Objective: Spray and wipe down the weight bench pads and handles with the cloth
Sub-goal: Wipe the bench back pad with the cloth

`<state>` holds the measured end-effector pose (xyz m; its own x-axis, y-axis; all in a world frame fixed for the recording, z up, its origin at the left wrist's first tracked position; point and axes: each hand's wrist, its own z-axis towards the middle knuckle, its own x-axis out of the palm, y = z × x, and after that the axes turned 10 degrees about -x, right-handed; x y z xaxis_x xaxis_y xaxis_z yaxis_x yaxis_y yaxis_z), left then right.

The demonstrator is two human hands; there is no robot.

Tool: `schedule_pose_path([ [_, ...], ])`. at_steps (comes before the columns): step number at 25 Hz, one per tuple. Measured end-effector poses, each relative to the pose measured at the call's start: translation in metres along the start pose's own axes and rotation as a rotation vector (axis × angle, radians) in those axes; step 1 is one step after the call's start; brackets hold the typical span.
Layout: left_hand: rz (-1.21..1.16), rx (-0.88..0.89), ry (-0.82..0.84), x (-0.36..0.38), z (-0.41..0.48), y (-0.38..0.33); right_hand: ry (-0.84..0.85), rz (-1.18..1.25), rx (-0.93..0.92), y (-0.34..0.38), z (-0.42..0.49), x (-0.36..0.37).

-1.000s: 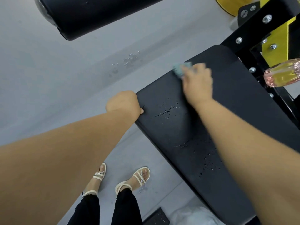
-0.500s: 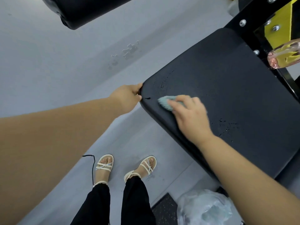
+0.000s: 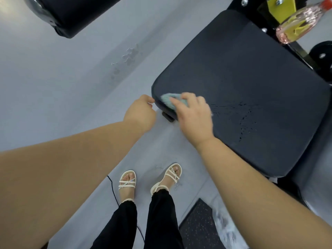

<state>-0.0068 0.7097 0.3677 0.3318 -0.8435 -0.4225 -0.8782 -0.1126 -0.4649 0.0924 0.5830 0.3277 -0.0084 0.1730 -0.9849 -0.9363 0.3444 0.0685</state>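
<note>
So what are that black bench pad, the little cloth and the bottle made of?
The bench pad looks like vinyl upholstery: matte black, spray droplets beading on it. The cloth is probably microfibre or terry: teal, fuzzy nap. The bottle seems clear pink-tinted plastic; yellow shows through.

smooth grey floor (image 3: 53,87) underfoot, with a patch of wet marks (image 3: 129,54) further out. 2 cream strappy sandals side by side on it, left sandal (image 3: 126,184) and right sandal (image 3: 169,175), toes pointing away. black trousers (image 3: 161,216) ending just above the ankles. thin black cord (image 3: 113,190) lying on the floor just beside the left sandal. dark speckled mat (image 3: 197,225) at the bottom edge, blurred crumpled clear plastic (image 3: 226,229) next to it. yellow plate (image 3: 280,8) bolted to a black frame (image 3: 235,5) at top right.
</note>
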Motion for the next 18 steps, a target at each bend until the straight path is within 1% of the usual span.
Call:
schedule_pose_path([
  [1, 0.037, 0.019, -0.005, 0.002, -0.003, -0.002, -0.016, -0.051, 0.064, -0.019, -0.02, -0.009],
  [2, 0.077, 0.055, -0.007, 0.005, -0.007, -0.005, -0.044, -0.114, 0.194, -0.038, -0.04, -0.022],
  [4, 0.163, 0.117, -0.034, 0.013, -0.011, -0.01, -0.061, -0.163, 0.556, -0.065, -0.074, -0.043],
  [5, 0.217, 0.149, -0.077, 0.019, -0.013, -0.012, -0.079, -0.158, 0.785, -0.068, -0.084, -0.047],
  [6, 0.276, 0.19, -0.136, 0.023, -0.016, -0.012, -0.099, -0.153, 0.975, -0.064, -0.082, -0.044],
  [7, 0.333, 0.25, -0.184, 0.031, -0.018, -0.013, -0.116, -0.148, 1.073, -0.053, -0.076, -0.038],
  [8, 0.366, 0.317, -0.204, 0.039, -0.021, -0.016, -0.143, -0.136, 1.057, -0.037, -0.064, -0.03],
  [9, 0.381, 0.383, -0.202, 0.049, -0.025, -0.021, -0.175, -0.139, 0.947, -0.019, -0.052, -0.021],
  [10, 0.383, 0.449, -0.196, 0.056, -0.028, -0.029, -0.194, -0.15, 0.788, -0.002, -0.042, -0.013],
  [11, 0.38, 0.517, -0.19, 0.066, -0.029, -0.04, -0.179, -0.173, 0.625, 0.008, -0.04, -0.008],
  [12, 0.388, 0.568, -0.184, 0.073, -0.03, -0.053, -0.118, -0.161, 0.463, 0.01, -0.045, -0.01],
  [13, 0.415, 0.596, -0.174, 0.078, -0.03, -0.065, -0.057, -0.13, 0.332, -0.001, -0.054, -0.018],
  [14, 0.473, 0.606, -0.158, 0.083, -0.028, -0.075, -0.02, -0.111, 0.262, -0.02, -0.068, -0.029],
  [15, 0.565, 0.596, -0.141, 0.085, -0.025, -0.08, -0.008, -0.127, 0.271, -0.041, -0.084, -0.039],
  [16, 0.658, 0.573, -0.114, 0.087, -0.023, -0.081, -0.004, -0.169, 0.366, -0.064, -0.103, -0.05],
  [18, 0.794, 0.508, -0.053, 0.091, -0.02, -0.081, -0.028, -0.226, 0.698, -0.102, -0.135, -0.071],
])
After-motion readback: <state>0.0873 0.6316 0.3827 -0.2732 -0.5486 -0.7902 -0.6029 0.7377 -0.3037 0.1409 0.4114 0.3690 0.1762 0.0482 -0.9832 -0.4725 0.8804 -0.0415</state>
